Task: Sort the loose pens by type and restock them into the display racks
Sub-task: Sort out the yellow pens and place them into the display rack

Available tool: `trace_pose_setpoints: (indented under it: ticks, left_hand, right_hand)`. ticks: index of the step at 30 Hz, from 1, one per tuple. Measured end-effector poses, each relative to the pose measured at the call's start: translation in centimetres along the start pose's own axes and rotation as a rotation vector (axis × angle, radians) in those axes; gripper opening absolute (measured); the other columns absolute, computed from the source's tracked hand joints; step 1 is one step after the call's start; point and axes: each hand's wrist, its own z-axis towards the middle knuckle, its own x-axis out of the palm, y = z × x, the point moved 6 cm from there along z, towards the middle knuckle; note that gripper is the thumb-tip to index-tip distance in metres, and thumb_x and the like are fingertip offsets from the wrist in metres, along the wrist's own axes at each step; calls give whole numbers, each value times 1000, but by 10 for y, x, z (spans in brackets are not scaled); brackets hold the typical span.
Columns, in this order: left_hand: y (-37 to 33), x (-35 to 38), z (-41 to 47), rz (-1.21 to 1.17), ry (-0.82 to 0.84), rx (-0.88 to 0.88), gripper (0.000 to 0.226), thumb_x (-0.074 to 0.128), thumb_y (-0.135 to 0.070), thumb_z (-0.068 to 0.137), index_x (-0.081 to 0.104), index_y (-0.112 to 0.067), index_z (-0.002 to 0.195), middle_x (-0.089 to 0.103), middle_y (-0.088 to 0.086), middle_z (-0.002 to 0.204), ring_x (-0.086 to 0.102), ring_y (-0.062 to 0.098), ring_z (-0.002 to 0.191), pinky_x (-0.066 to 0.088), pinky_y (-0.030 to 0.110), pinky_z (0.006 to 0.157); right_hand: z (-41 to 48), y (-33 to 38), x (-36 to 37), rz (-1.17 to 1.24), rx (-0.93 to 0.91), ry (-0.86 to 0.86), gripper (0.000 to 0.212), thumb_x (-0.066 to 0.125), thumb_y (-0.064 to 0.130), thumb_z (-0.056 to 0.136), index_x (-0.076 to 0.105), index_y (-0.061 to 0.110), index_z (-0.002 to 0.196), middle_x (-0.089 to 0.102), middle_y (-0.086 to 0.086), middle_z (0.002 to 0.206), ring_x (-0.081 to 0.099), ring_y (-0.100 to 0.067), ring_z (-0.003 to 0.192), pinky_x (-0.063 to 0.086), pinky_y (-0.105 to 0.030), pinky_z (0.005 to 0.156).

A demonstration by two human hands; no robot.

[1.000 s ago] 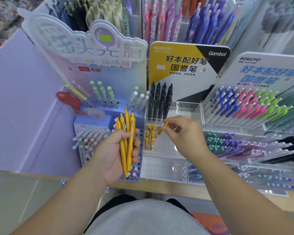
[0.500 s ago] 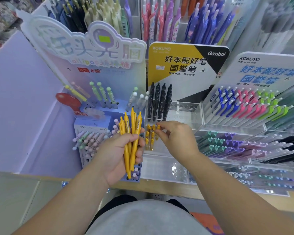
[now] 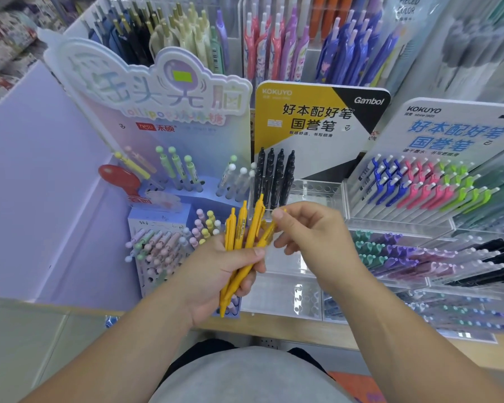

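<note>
My left hand (image 3: 216,274) grips a bundle of several yellow pens (image 3: 239,237), tips down and clickers up, held in front of the clear acrylic rack (image 3: 317,193). My right hand (image 3: 314,231) pinches one yellow pen (image 3: 269,232) at the right side of that bundle, its clicker end showing above my thumb. Several black pens (image 3: 274,178) stand in the back row of the clear rack under the yellow and black Kokuyo sign (image 3: 317,117). Both hands hide the rack's front row.
A pastel lollipop-pen display (image 3: 163,216) with a blue holed block stands to the left. To the right, stepped racks (image 3: 419,187) hold blue, pink, green and purple pens. Taller pen racks (image 3: 274,39) fill the back. A wooden shelf edge (image 3: 274,324) runs below.
My right hand left the clear rack and came back to the bundle, now pinching a yellow pen there. My left hand moved the bundle right and slightly up.
</note>
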Motion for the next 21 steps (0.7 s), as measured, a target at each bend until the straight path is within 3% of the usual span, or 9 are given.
trace_pose_setpoints:
  ticks: [4,12,16,21]
  left_hand:
    - [-3,5,1,16,15,7,9,65,-8,92,65,-13,84,62,13,72,45,17,47,36,26,46]
    - [-3,4,7,-28,-93,29,15,59,-8,96,70,-14,104,66,15,76,46,18,49,36,27,48]
    - [-5,4,9,25,-121,79,14,64,-8,94,70,-12,107,67,15,78,47,17,50,37,28,50]
    - [-2,-4,10,24,-223,10,21,59,-27,98,70,-11,106,69,10,77,50,17,50,38,28,49]
  right_hand:
    - [-1,1,-1,152,109,67,9,70,17,89,71,9,85,71,-11,73,65,-17,61,51,-28,57]
    - [-1,-1,-14,167,187,19,12,71,13,88,73,5,97,72,-9,74,66,-16,64,55,-24,60]
    - [-2,2,-12,134,142,-98,12,75,13,85,72,4,94,72,-12,75,66,-17,65,56,-26,60]
    - [-3,24,-26,112,30,-99,10,71,9,88,73,8,98,75,-9,80,71,-18,72,58,-27,68]
